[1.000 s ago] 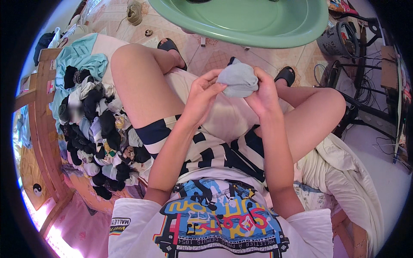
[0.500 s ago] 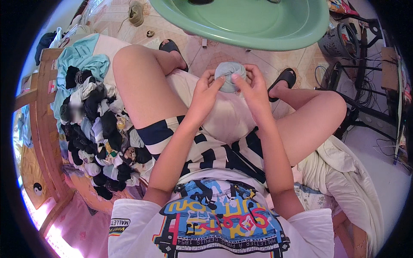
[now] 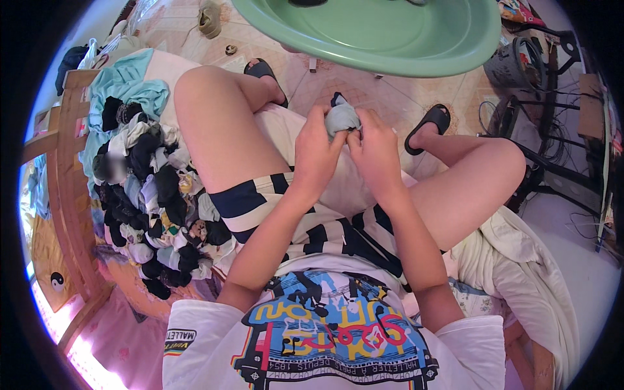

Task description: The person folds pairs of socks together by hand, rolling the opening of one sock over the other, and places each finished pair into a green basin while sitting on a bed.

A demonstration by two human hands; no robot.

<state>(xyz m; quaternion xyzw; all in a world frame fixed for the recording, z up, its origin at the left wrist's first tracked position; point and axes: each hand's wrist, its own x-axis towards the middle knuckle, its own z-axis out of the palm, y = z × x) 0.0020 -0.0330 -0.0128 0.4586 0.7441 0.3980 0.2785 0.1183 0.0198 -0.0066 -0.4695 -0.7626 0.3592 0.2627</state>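
Note:
Between my knees, both hands hold a bundled grey-blue sock (image 3: 342, 121) with a dark tip poking out at its far side. My left hand (image 3: 316, 151) grips its left side, fingers curled in. On the other side my right hand (image 3: 377, 153) pinches it, and the thumbs meet at the near edge. Part of the sock is hidden behind the fingers. To my left lies a big heap of balled socks (image 3: 170, 186) in black, white, grey and other colours, apart from both hands.
A large green basin (image 3: 390, 39) stands ahead, dark items at its far side. A light blue cloth (image 3: 146, 97) lies beyond the heap, along a wooden rail (image 3: 62, 182). At right are a grey basket (image 3: 513, 65), a black metal frame with cables, and a white blanket (image 3: 520, 273).
The round sock bundle has been turned and squeezed into a narrower shape, and a dark tip now shows. Both hands have rotated inward around it, backs now facing up.

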